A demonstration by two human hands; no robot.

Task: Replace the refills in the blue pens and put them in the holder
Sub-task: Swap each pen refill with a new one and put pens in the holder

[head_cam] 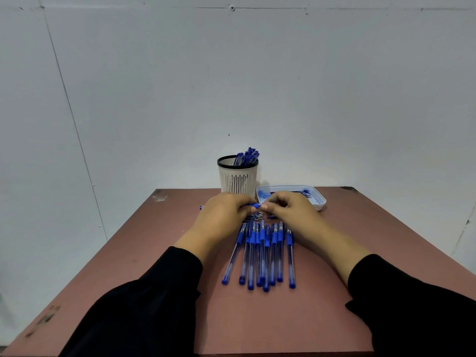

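My left hand (pixel 222 215) grips a blue transparent plastic pen (pixel 251 206) above the middle of the reddish-brown desk (pixel 180 292), and the fingertips of my right hand (pixel 288 211) pinch its tip end. I should pull straight along the barrel, so the thin refill does not bend. The white slotted holder with a black rim (pixel 237 177) stands at the far edge, and the other blue pens (pixel 260 253) lie in a row near me.

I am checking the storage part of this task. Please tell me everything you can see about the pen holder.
The pen holder is a round cup, apparently plastic, with pale walls cut by narrow vertical slots and a black rim. It stands upright at the far edge of the table, close to the wall, left of the white tray. Several blue capped pens lean inside toward its right side. Neither hand touches it.
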